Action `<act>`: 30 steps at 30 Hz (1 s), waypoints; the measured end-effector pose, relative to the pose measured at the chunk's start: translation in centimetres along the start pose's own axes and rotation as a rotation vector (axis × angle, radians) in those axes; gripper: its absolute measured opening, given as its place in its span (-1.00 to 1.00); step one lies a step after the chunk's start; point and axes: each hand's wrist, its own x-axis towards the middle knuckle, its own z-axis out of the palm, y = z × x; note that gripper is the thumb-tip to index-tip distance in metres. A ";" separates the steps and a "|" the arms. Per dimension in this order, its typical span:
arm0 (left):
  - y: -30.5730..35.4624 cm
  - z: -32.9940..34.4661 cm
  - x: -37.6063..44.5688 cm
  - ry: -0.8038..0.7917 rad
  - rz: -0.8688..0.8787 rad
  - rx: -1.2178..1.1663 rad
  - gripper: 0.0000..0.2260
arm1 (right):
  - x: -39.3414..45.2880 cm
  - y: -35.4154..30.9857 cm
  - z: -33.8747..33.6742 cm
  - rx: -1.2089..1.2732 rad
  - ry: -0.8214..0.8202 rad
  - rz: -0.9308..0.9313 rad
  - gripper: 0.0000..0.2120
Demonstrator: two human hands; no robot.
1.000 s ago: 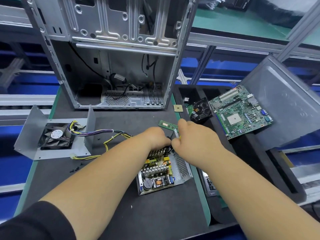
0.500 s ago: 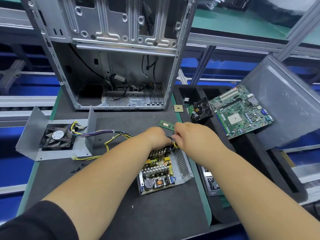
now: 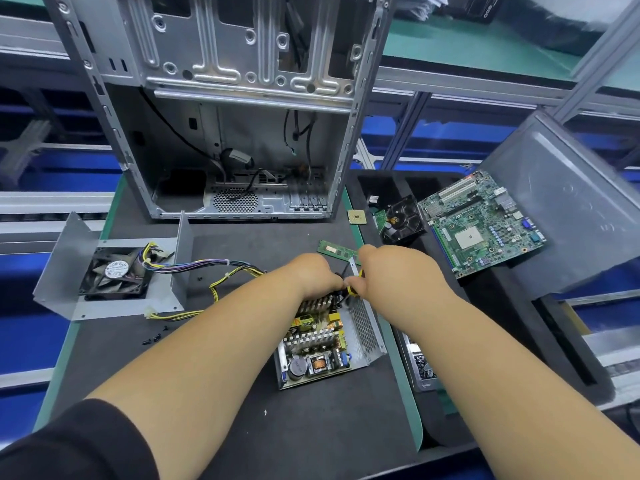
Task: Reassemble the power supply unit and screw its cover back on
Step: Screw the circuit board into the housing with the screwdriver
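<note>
The open power supply base (image 3: 363, 330) lies on the black mat, its circuit board (image 3: 318, 344) with heatsinks and coils exposed. My left hand (image 3: 311, 275) and my right hand (image 3: 391, 271) meet at its far end, fingers curled round the black and yellow wires (image 3: 349, 291) there. The cable bundle (image 3: 221, 275) runs left to the grey metal cover (image 3: 114, 271), which lies apart with its black fan (image 3: 114, 271) facing up. Several small black screws (image 3: 154, 337) lie on the mat near the cover.
An empty computer case (image 3: 228, 109) stands behind. A RAM stick (image 3: 334, 250) and a CPU chip (image 3: 356, 216) lie just beyond my hands. To the right a foam tray holds a cooler fan (image 3: 403, 220), a motherboard (image 3: 481, 223) and a grey side panel (image 3: 568, 206).
My right hand has drawn back slightly toward my left, pinching the wires closer to the heatsink. The cover and base have stayed put.
</note>
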 end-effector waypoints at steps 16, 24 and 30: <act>0.0 -0.1 -0.1 0.002 -0.006 -0.004 -0.57 | -0.6 0.4 -0.5 0.210 0.047 -0.101 -0.80; 0.0 0.0 0.0 0.008 -0.022 -0.022 -0.64 | -0.2 -0.3 0.7 0.020 0.056 0.032 -0.69; -0.1 0.1 0.2 0.013 -0.018 -0.015 -0.65 | -0.9 -0.7 0.1 0.071 0.081 -0.038 -0.79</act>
